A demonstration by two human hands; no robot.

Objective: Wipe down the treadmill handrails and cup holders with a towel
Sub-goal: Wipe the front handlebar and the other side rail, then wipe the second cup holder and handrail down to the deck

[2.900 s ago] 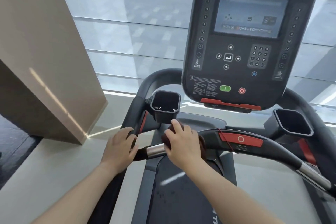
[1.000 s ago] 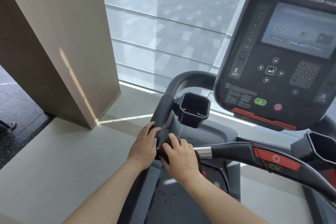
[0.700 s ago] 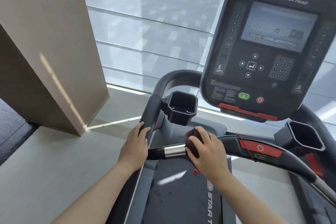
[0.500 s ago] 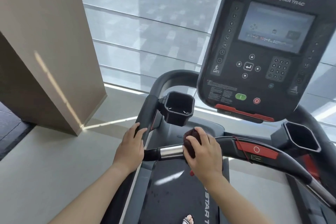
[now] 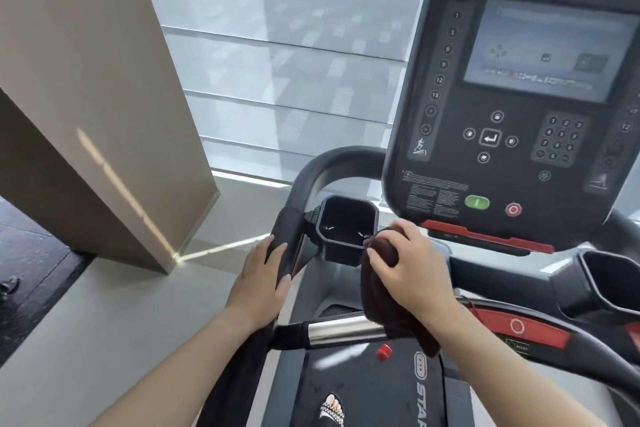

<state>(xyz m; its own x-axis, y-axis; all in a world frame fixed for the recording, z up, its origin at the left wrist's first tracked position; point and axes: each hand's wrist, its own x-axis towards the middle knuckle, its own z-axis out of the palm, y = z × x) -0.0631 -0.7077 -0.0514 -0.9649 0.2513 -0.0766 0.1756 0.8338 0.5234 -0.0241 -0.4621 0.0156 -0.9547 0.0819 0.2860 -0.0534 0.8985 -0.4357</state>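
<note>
The dark towel (image 5: 384,291) is squeezed in the right hand (image 5: 412,270) at the left cup holder (image 5: 346,229) rim. The left handrail (image 5: 287,243) is gripped by the left hand (image 5: 263,274). The towel should be pushed inside, into every corner.

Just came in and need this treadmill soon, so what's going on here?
A person is wiping it down. Their right hand holds a dark brown towel bunched at the rim of the left cup holder, with the rest hanging over the front crossbar. Their left hand grips the left handrail. The right cup holder isn't being touched.
</note>
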